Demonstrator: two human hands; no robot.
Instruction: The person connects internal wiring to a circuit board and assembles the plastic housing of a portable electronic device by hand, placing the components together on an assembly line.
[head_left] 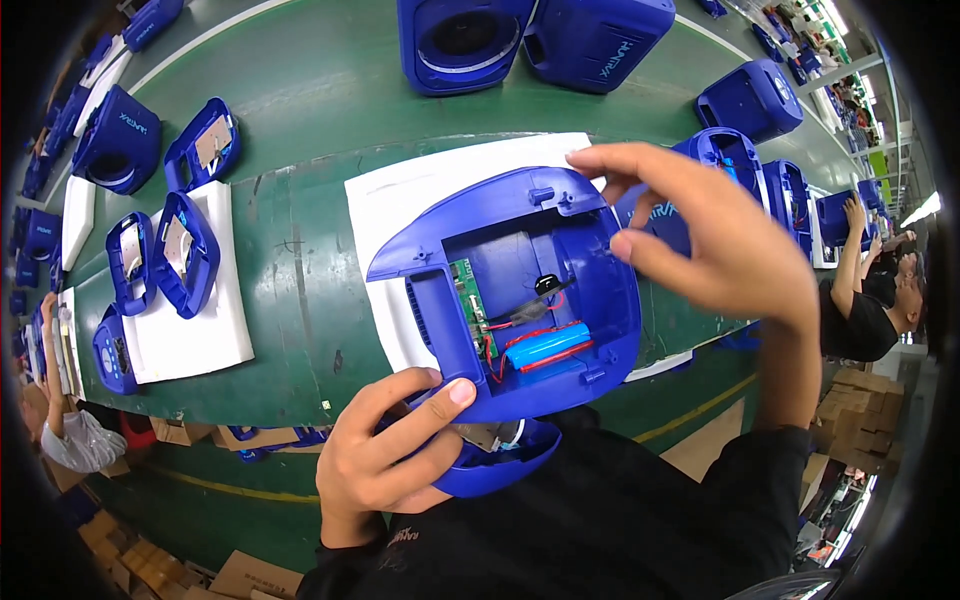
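A blue plastic speaker housing (pixel 620 330) lies with its open side up in front of me. Inside it sit a green circuit board (pixel 469 300), a blue battery pack (pixel 548 346) with red wires, and a small black part on a lead. My left hand (pixel 390 450) grips the housing's near left edge by the handle, fingertips on the plastic. At the far right rim, my right hand (pixel 710 230) is open, thumb and fingers spread; its thumb is close to the rim, contact unclear. Below the housing, a second blue shell (pixel 505 465) with a white wire is partly hidden.
White foam sheet (pixel 385 205) lies under the housing on the green bench (pixel 300 260). To the left, blue front panels (pixel 185 255) rest on another foam sheet (pixel 225 340). Blue speaker boxes (pixel 600 45) stand beyond. Another person (pixel 860 300) works at the right.
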